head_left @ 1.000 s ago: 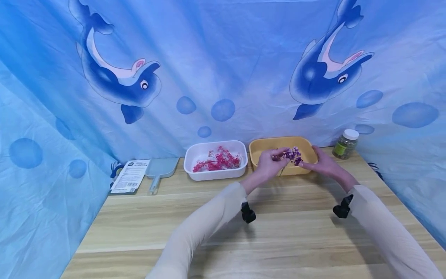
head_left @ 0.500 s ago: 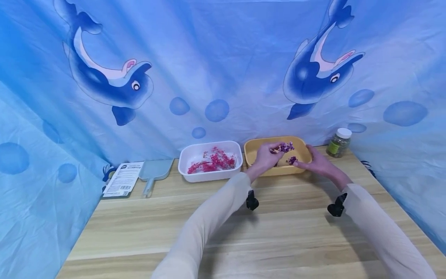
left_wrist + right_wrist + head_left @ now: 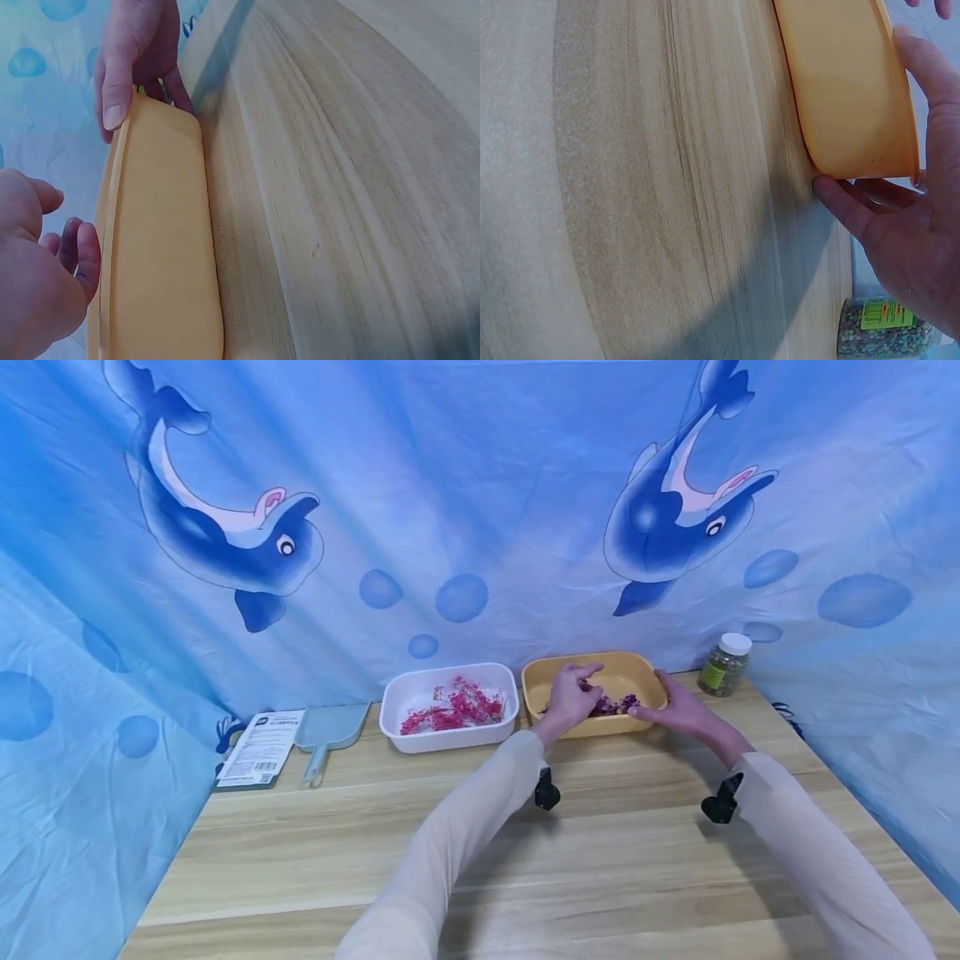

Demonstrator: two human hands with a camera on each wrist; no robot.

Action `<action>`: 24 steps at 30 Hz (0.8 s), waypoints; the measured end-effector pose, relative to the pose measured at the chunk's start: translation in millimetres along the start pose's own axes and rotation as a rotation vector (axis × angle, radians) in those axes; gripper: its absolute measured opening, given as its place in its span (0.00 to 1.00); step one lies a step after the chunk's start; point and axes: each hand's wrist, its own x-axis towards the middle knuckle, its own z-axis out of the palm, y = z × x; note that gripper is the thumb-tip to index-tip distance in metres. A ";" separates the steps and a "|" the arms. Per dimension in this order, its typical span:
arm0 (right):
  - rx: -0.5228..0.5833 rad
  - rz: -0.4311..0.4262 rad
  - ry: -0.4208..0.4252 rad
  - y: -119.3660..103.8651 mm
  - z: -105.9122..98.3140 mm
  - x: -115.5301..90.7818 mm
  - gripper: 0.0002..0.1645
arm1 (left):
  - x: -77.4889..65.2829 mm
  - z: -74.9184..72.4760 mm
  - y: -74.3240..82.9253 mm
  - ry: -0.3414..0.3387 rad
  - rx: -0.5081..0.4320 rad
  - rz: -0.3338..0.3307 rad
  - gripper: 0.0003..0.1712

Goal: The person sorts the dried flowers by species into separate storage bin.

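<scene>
A yellow plastic basin [image 3: 626, 672] stands at the back of the table, with purple dried flowers [image 3: 615, 705] lying along its near inner side. Over its left part is my left hand [image 3: 572, 697]. The left wrist view shows this hand [image 3: 37, 277] with thumb and fingers apart and nothing seen between them. My right hand [image 3: 684, 706] holds the basin's right end. In the right wrist view, that hand's thumb [image 3: 922, 64] lies on the rim and its fingers are round the end wall near the bottom corner.
Left of the yellow basin stands a white basin [image 3: 457, 742] holding pink dried flowers [image 3: 467, 703]. Farther left are a pale blue dustpan [image 3: 330, 727] and a printed card [image 3: 262, 750]. A white-lidded jar [image 3: 724, 666] stands to the right. A dolphin-printed curtain [image 3: 525, 527] hangs behind.
My left hand held purple flowers raised over the yellow basin; it has let them go and they lie inside. My right hand stays on the basin's end. The head view has shifted slightly.
</scene>
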 end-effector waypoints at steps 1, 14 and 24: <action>-0.001 0.000 -0.004 -1.2 -0.7 0.0 0.69 | -0.6 -1.1 0.1 0.004 -0.013 -0.006 0.27; 0.000 -0.014 -0.019 3.8 -5.0 0.9 0.69 | -33.3 -32.9 -4.3 -0.043 0.006 0.097 0.29; -0.014 -0.011 0.000 12.3 -17.4 -12.1 0.69 | -78.0 -78.1 -12.6 -0.041 -0.017 0.140 0.31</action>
